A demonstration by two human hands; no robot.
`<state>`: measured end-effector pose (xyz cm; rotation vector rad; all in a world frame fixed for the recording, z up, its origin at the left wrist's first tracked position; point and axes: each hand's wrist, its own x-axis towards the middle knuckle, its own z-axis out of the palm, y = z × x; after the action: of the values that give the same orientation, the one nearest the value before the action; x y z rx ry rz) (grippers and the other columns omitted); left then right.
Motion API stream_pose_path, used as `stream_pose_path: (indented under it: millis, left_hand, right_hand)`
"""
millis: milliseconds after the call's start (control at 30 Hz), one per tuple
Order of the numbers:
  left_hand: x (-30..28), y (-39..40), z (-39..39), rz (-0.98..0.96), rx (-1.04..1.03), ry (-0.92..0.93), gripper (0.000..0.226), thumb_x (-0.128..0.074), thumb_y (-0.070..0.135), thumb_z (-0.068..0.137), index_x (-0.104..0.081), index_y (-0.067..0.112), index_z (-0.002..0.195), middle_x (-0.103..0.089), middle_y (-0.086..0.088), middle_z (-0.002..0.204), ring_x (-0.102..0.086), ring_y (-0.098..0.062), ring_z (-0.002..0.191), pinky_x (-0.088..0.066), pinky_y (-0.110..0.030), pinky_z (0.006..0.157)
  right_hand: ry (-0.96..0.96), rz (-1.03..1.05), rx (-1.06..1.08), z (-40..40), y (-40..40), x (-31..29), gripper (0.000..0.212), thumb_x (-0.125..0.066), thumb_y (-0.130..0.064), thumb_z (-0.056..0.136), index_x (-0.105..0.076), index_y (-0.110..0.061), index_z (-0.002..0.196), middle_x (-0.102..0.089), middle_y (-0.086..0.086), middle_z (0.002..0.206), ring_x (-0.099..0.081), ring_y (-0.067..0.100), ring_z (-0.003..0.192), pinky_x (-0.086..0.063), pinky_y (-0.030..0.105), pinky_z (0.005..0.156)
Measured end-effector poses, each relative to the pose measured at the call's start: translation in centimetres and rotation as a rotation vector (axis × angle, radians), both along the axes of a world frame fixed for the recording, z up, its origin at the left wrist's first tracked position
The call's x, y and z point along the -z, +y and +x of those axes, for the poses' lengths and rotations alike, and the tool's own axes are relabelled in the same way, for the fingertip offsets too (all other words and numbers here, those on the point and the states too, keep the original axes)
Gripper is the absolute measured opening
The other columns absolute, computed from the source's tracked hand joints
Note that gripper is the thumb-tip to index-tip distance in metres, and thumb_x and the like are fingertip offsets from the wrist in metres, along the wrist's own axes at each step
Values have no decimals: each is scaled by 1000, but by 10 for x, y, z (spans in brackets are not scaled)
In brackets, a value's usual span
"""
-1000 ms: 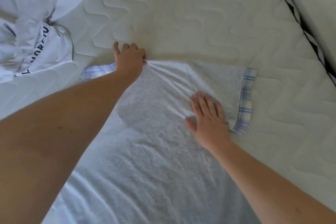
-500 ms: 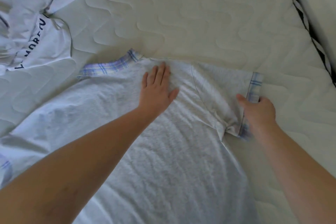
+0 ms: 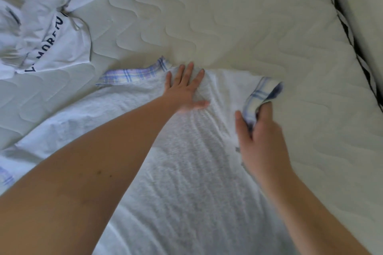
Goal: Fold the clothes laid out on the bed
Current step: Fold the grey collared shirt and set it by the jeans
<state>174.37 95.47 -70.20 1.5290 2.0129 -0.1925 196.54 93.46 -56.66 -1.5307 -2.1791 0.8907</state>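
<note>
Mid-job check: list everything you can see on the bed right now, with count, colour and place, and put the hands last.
grey T-shirt: one, light grey, spread flat across the middle and near side of the mattress
plaid collar: one, blue, lilac and white checks, at the far edge of the shirt, left of the left hand
plaid sleeve cuff: one, blue and white checks, lifted off the bed at the shirt's right side
white garment: one, white with dark lettering, crumpled at far left
mattress: one, cream, quilted in wavy lines, under everything
mattress edging: one, black-and-white striped band, along the right
left hand: one, fingers straight, pressing the shirt below the collar
right hand: one, pinching the sleeve cuff
</note>
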Motion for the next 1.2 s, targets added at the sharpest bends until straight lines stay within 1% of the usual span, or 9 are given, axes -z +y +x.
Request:
stream_pose_path:
  millis: [133, 233, 333, 433, 733, 833, 967, 1100, 1200]
  left_hand:
    - [-31, -5, -15, 189, -343, -431, 51, -40, 38, 104, -28, 30, 153, -21, 1, 163, -18, -16, 149, -11, -39, 122]
    - [-60, -31, -16, 326, -854, -884, 36, -42, 39, 104, -64, 19, 124, -68, -2, 118, -62, -16, 110, -38, -42, 110]
    - [-72, -64, -32, 81, -1092, -1003, 68, -35, 69, 94, -77, 16, 90, -74, -6, 90, -66, -24, 92, -46, -42, 98]
    - [-77, -84, -50, -190, -1088, -1103, 83, -42, 85, 77, -71, 15, 113, -72, -11, 111, -68, -29, 105, -49, -44, 98]
    - [-79, -100, -40, -133, -577, -448, 18, -62, 32, 96, -59, 26, 112, -59, 5, 99, -57, -12, 83, -45, -25, 68]
    - [-75, -99, -44, -30, -516, -299, 12, -53, 26, 98, -60, 16, 102, -55, 2, 85, -53, -20, 83, -40, -27, 63]
    - [-69, -88, -44, -30, -553, -276, 26, -55, 32, 95, -57, 19, 117, -59, 0, 104, -56, -19, 90, -51, -34, 77]
    - [-70, -60, -27, 73, -457, -242, 59, -59, 58, 90, -54, 14, 129, -61, -2, 118, -59, -21, 107, -48, -35, 94]
    - [-68, -35, -15, 66, -420, -211, 42, -60, 47, 94, -61, 8, 112, -59, 2, 90, -59, -17, 88, -41, -22, 71]
  right_hand:
    - [-74, 230, -88, -36, -50, 0, 23, -49, -31, 90, -50, -10, 100, -59, -1, 60, -61, 21, 50, -33, 29, 42]
    - [-18, 296, -90, -68, -83, 7, 22, -63, -24, 84, -43, -18, 93, -57, -4, 65, -58, 15, 53, -33, 25, 52]
    - [-36, 255, -113, -97, -107, 25, 34, -80, -18, 71, -56, -14, 95, -64, -2, 76, -61, 13, 61, -38, 19, 53]
    - [-132, 172, -177, -117, -123, 47, 38, -83, -14, 67, -58, -15, 95, -69, 1, 89, -63, 13, 70, -45, 23, 53]
    - [-446, 131, -360, -50, -134, 71, 82, -84, -39, 65, -49, -20, 136, -52, 9, 139, -49, 30, 130, -36, 50, 110]
    - [-461, 108, -270, -33, -128, 82, 95, -87, -41, 59, -46, -18, 141, -62, 6, 120, -60, 29, 108, -48, 44, 93]
    - [-295, 164, -277, -30, -127, 95, 45, -88, -33, 62, -66, -25, 100, -63, -7, 83, -61, 20, 75, -48, 33, 70]
    - [-274, 192, -358, -30, -137, 99, 34, -86, -32, 62, -67, -26, 89, -60, -5, 86, -59, 20, 79, -47, 34, 70]
    - [-286, 177, -362, -22, -139, 98, 50, -84, -30, 64, -63, -25, 109, -60, -4, 105, -58, 21, 94, -47, 35, 80]
